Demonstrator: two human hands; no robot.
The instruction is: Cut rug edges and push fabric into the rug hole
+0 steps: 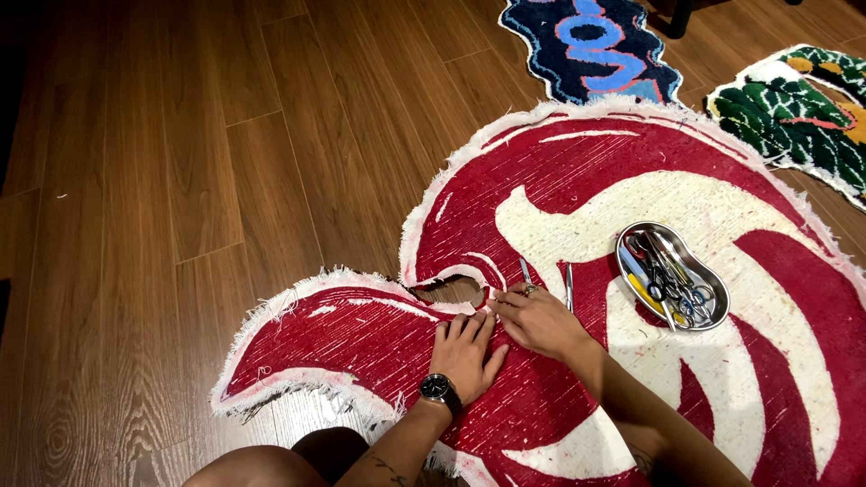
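Observation:
A large red and cream tufted rug [586, 171] lies face down on the wooden floor, its frayed white backing edge showing. My left hand [465, 354], with a black wristwatch, lies flat on the red part with fingers apart. My right hand [538, 317], wearing a ring, presses fingertips onto the rug edge beside a small cut-out hole [451, 290]. It seems to pinch the fabric; whether it holds anything else is unclear. Two thin metal tools [569, 287] lie on the rug just beyond my right hand.
A kidney-shaped steel tray [713, 317] with several scissors and tools sits on the rug to the right. A blue and black rug [591, 50] and a green rug [794, 108] lie at the far right. My knee [262, 469] is at the bottom.

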